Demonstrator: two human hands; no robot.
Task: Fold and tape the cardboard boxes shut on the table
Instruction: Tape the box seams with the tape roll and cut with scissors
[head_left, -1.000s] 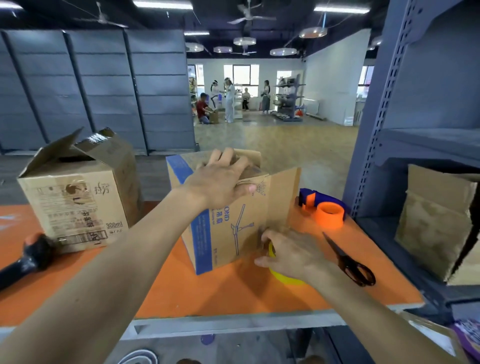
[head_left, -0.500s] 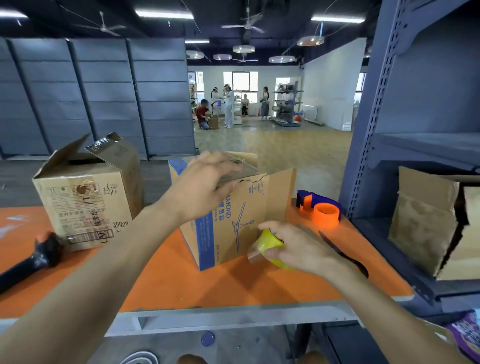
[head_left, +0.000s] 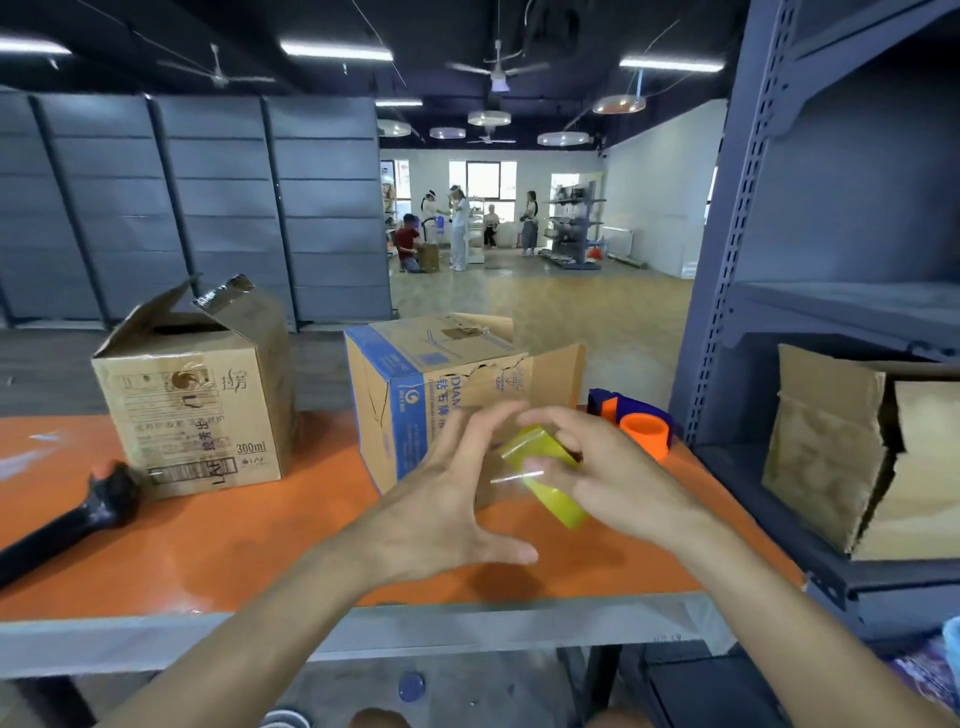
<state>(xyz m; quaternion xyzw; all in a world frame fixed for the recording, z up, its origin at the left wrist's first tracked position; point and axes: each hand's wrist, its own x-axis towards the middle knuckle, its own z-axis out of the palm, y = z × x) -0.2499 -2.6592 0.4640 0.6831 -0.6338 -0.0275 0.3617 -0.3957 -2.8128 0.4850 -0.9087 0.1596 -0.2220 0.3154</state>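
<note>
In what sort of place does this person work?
Probably a warehouse or packing hall: grey metal shelving, cardboard boxes on an orange work table, and a yellow tape roll in the right hand.

Two boxes stood on the surface (head_left: 234, 545), the left box (head_left: 197, 395) near the middle box (head_left: 415, 395). A handled tool (head_left: 78, 519) lay left of the left box. Before the middle box, the left hand (head_left: 447, 514) hung just left of the right hand (head_left: 608, 473), which gripped the tape roll (head_left: 545, 478). The tape dispenser (head_left: 636, 423) sat right of the middle box. Further right, the shelf unit (head_left: 831, 312) carried folded cardboard (head_left: 831, 452).
</note>
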